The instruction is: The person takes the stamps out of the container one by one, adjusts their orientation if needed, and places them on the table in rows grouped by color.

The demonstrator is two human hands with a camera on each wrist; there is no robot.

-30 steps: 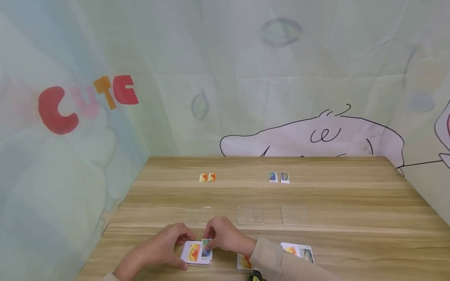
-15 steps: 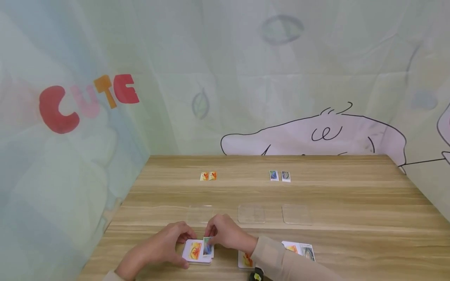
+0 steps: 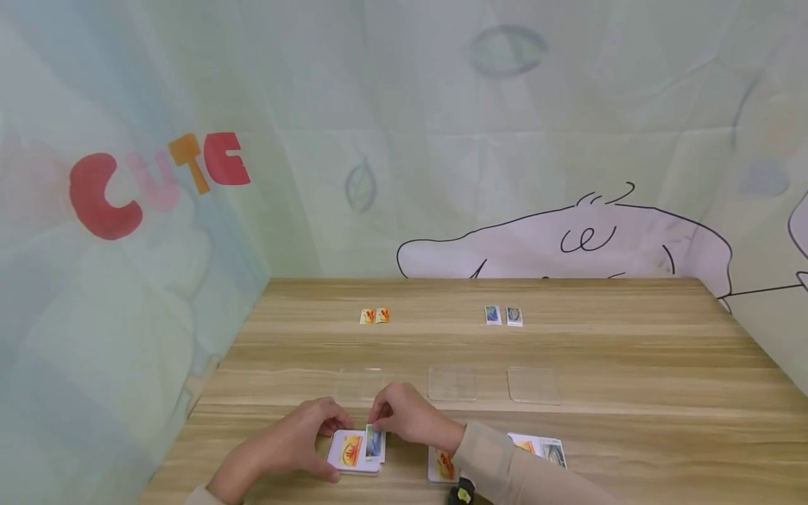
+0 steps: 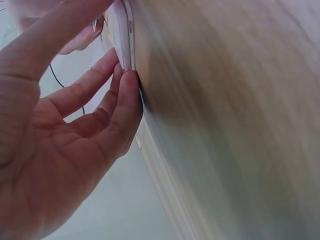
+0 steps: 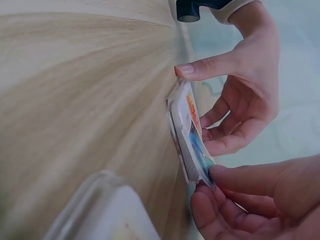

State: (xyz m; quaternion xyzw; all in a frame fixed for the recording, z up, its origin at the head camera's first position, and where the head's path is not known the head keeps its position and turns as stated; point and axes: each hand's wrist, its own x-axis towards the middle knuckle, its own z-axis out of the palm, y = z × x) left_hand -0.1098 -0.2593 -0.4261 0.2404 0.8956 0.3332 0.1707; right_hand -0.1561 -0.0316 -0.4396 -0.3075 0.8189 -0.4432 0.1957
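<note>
My left hand holds a white rounded-square tile with a clear edge, thumb at its near edge and fingers at its far edge. An orange picture lies on the tile's left half. Over the right half, my right hand pinches a thin blue-green picture card near its upper right edge. In the right wrist view, the card tilts slightly off the tile's face. In the left wrist view, the fingertips touch the tile's edge, while its face is hidden.
A second tile is partly covered by the right sleeve, and a third lies further right. Behind the hands are clear plates in a row. Small orange cards and blue-grey cards lie near the table's far edge.
My right thumb has slid from the blue-green card's face up toward its top edge, exposing more of the picture. The left hand and the tile stay almost still.
</note>
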